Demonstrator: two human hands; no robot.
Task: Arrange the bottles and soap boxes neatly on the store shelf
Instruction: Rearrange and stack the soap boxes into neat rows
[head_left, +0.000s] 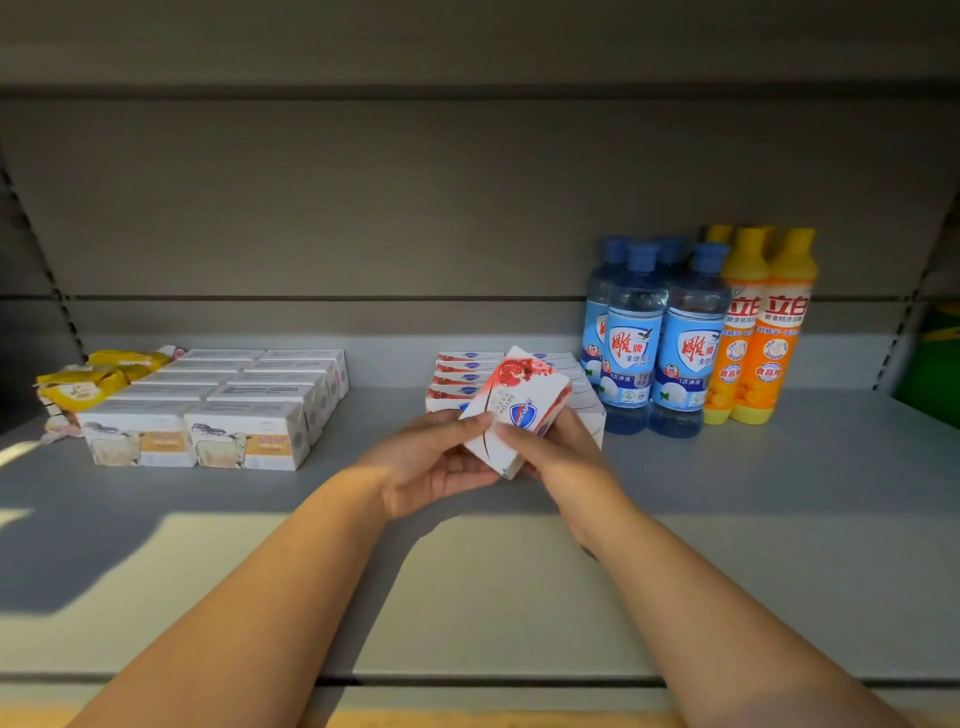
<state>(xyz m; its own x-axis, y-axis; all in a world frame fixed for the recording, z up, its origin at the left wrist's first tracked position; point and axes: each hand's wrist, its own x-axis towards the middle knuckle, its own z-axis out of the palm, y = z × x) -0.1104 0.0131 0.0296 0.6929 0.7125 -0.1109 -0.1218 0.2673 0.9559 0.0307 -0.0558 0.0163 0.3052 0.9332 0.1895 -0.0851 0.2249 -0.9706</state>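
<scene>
A white and red soap box (519, 402) is held tilted above the grey shelf (519, 571), in front of a row of matching red and white soap boxes (464, 375). My left hand (439, 460) grips its lower left edge. My right hand (553, 441) grips its lower right side. Several blue bottles (660, 332) stand right of that row, with several orange and yellow bottles (761, 322) beside them. At the left, white soap boxes with a sheep picture (218, 410) lie in neat rows.
Yellow soap packets (88, 382) lie loosely at the far left edge. The shelf's grey back panel (363, 208) rises behind everything. A green object (935, 364) shows past the right upright. Bare shelf surface stretches between the sheep boxes and the red row, and along the front.
</scene>
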